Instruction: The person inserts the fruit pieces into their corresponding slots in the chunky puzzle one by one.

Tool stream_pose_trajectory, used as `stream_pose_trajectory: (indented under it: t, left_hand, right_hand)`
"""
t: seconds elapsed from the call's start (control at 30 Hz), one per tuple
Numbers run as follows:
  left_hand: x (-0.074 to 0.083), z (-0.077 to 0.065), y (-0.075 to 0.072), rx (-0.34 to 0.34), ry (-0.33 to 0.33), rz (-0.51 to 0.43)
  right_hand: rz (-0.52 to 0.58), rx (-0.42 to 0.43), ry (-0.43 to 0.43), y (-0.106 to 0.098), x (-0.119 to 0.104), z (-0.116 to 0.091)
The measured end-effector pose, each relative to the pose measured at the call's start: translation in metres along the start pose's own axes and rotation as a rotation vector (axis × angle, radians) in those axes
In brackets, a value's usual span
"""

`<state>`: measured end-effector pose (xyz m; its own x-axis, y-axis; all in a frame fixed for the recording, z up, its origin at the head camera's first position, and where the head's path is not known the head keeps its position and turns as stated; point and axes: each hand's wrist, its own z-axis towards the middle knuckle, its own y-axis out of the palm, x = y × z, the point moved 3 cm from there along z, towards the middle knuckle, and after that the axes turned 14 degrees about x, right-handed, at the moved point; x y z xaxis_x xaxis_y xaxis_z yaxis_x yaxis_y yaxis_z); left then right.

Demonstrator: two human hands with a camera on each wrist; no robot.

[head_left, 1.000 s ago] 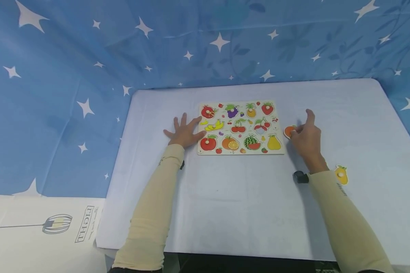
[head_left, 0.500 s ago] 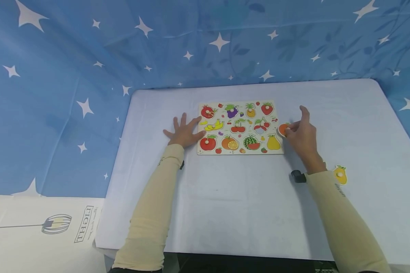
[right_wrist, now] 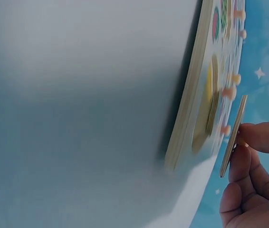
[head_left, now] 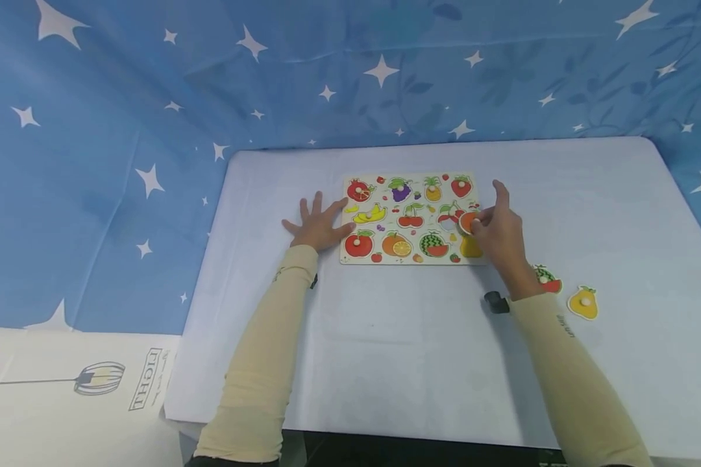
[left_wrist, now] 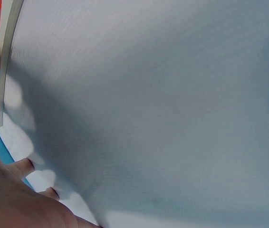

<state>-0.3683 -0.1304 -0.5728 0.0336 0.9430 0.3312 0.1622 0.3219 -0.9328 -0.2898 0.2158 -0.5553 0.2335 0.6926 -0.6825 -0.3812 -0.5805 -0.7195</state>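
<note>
A wooden fruit puzzle board (head_left: 350, 260) lies on the table, with knobs on several pieces. My left hand (head_left: 317, 227) is spread at its left side, thumb and index fingertip on the edge. With thumb and fingers my right hand (head_left: 504, 241) pinches a round orange-red puzzle piece (head_left: 466, 222) by its knob. That piece overlaps the board's right side in the head view, near the printed pear and the cherry spot. In the right wrist view the piece (right_wrist: 234, 137) is tilted and raised above the board (right_wrist: 187, 104).
A watermelon piece (head_left: 547, 280), partly hidden by the right wrist, and a pear piece (head_left: 583, 303) lie on the white tabletop (head_left: 385, 370) right of the board. A blue star-patterned cloth (head_left: 304, 71) hangs behind the table. A pale printed sheet (head_left: 47, 421) is at left.
My right hand has carried the orange-red piece leftward from beside the board to over its right side. The watermelon piece has come into view behind the wrist. My left hand stays put.
</note>
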Motion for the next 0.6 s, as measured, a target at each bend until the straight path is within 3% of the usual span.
stream_pose_trajectory:
  t: [0.3, 0.6]
  left_hand:
    - [-0.007, 0.001, 0.003, -0.006, -0.007, 0.003]
    - [-0.003, 0.002, 0.001, 0.007, -0.005, 0.010]
  right_hand:
    - [0.024, 0.010, -0.125, 0.025, -0.022, -0.011]
    - [0.080, 0.006, -0.223, 0.043, -0.044, -0.021]
